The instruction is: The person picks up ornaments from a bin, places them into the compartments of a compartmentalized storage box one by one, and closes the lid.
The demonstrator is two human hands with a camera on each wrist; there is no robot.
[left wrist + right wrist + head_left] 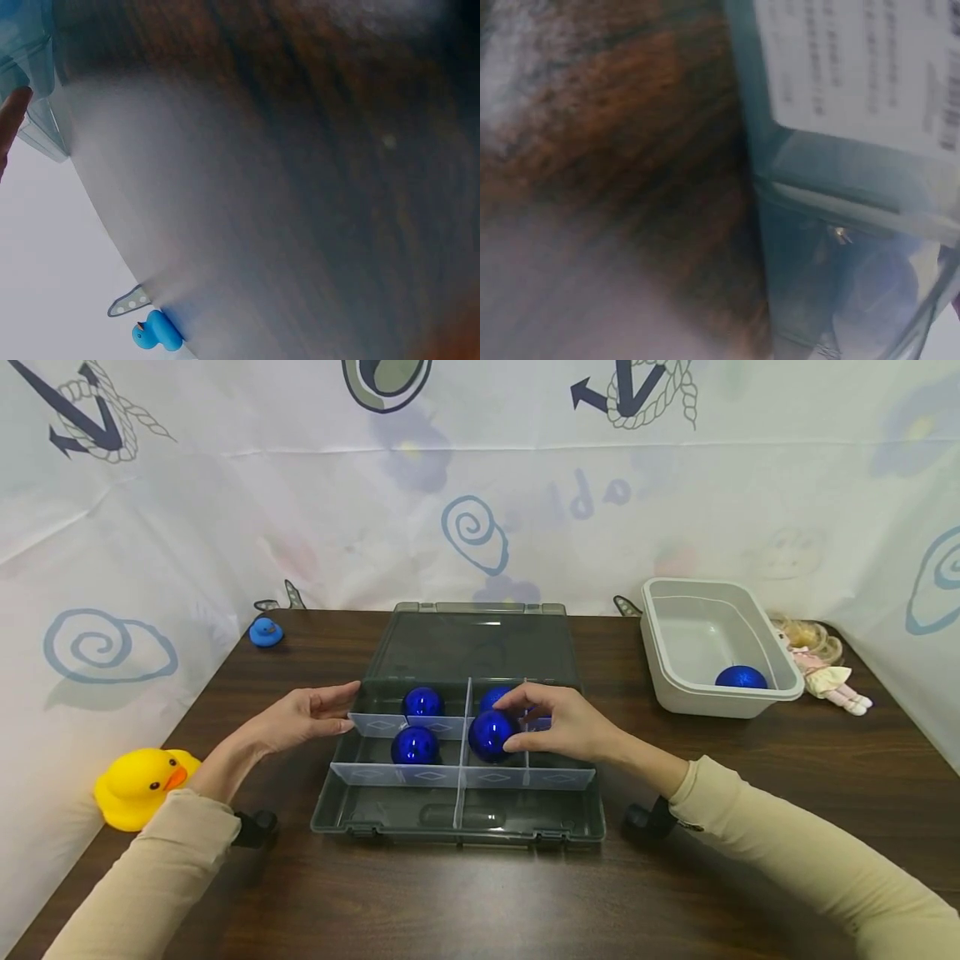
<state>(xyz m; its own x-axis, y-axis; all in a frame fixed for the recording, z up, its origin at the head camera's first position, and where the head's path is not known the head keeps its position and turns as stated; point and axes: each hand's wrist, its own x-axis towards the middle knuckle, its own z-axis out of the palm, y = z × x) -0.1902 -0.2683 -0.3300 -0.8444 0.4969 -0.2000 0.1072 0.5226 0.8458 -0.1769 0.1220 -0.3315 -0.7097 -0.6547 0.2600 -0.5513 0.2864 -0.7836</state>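
A smoky clear divided box [397, 810] lies with its lid folded back. My right hand [566, 722] pinches a shiny blue Christmas ball [491, 737] between thumb and fingers, over the middle right section. Another blue ball [492, 697] sits behind it, partly hidden by my fingers. On the left side, one blue ball [423, 702] lies in the back section and another blue ball [415, 746] in the middle one. My left hand [300, 718] is at the box's left edge, fingers extended. In the left wrist view only a fingertip [16, 105] shows against the plastic.
A light grey bin [667, 681] with one blue ball [741, 677] inside stands at the back right, a doll [825, 672] beside it. A yellow duck [138, 785] sits near my left forearm, and a small blue duck [266, 632] at the back left corner.
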